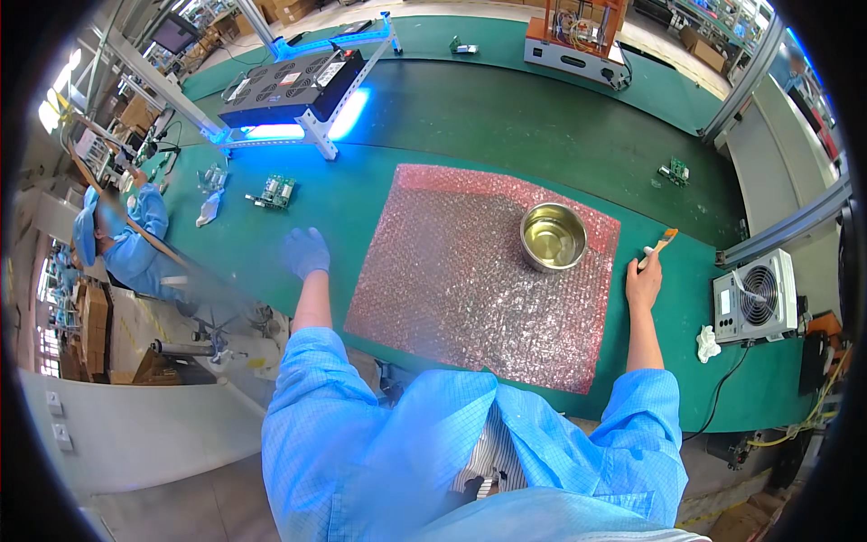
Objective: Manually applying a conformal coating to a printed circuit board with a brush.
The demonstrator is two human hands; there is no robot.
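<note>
My right hand [643,284] grips a small brush [664,243], its orange bristles pointing up and away to the right. It is bare and rests just beyond the right edge of a pink bubble-wrap sheet [452,280]. On that sheet, near its far right, stands a round metal bowl [554,237] with clear yellowish liquid inside. My left hand [305,252], in a light blue glove, lies on the green mat left of the sheet, fingers stretched out and nothing in them. Beyond it sits a green circuit board [275,191] with tall components.
A black fan unit [293,86] on a metal frame glows blue at the back left. To the right stand a white fan box [755,294] and a crumpled white wipe [708,344]. Another board [675,172] lies far right. A co-worker [135,235] sits at the left.
</note>
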